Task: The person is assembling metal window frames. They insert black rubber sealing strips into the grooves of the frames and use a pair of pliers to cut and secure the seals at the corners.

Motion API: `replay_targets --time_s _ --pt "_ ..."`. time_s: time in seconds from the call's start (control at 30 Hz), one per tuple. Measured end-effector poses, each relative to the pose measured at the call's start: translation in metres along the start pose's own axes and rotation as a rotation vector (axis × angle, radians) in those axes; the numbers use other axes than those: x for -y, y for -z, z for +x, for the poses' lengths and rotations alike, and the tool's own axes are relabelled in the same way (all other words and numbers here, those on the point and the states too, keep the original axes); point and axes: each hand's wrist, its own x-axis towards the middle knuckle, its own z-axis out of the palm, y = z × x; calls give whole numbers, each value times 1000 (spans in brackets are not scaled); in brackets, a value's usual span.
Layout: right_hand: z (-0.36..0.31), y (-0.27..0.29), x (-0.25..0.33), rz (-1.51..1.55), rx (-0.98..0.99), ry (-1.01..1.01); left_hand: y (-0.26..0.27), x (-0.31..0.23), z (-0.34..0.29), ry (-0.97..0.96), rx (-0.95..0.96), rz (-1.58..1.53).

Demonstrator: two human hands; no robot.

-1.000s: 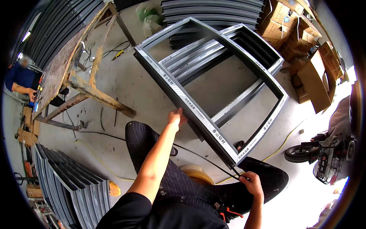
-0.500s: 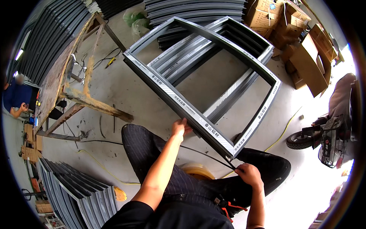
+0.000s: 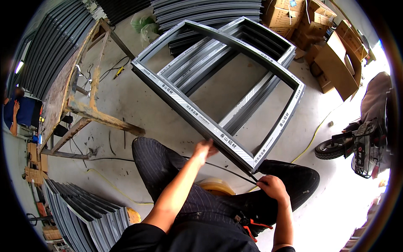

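Observation:
A grey metal window frame (image 3: pixel 197 110) with white printed film lies tilted in front of me, over another similar frame (image 3: pixel 245 103). My left hand (image 3: pixel 203 152) grips the near side of the upper frame, its thumb at the side face and its fingers partly hidden. My right hand (image 3: pixel 273 187) is closed on a thin black strip (image 3: pixel 228 170), close below the frame's near corner. From there one length of strip leads up to that corner; another runs left past my left hand and over the floor.
A worn wooden table (image 3: pixel 94 113) stands left, with a person (image 3: pixel 23 110) beyond it. Stacked grey profiles (image 3: pixel 90 214) lie near left, cardboard boxes (image 3: pixel 336 63) far right, and a two-wheeled vehicle (image 3: pixel 357 147) at right. Red-handled pliers (image 3: pixel 254 227) rest at my lap; a yellow roll (image 3: pixel 216 187) sits between my legs.
My left hand has slid slightly right and down along the frame's near side. The frame appears shifted slightly left in view. My right hand still holds the strip. The far person's arm has risen.

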Motion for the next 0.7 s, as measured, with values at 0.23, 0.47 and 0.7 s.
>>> replay_targets --time_s 0.23,0.47,0.7 --pt "7 1 6 -28 15 0 4 -6 -6 1 18 66" --pt "8 3 1 40 18 -41 58 -64 54 -98 -164 80" --pt "17 8 9 59 72 -116 121 -145 105 -137 -296 149"
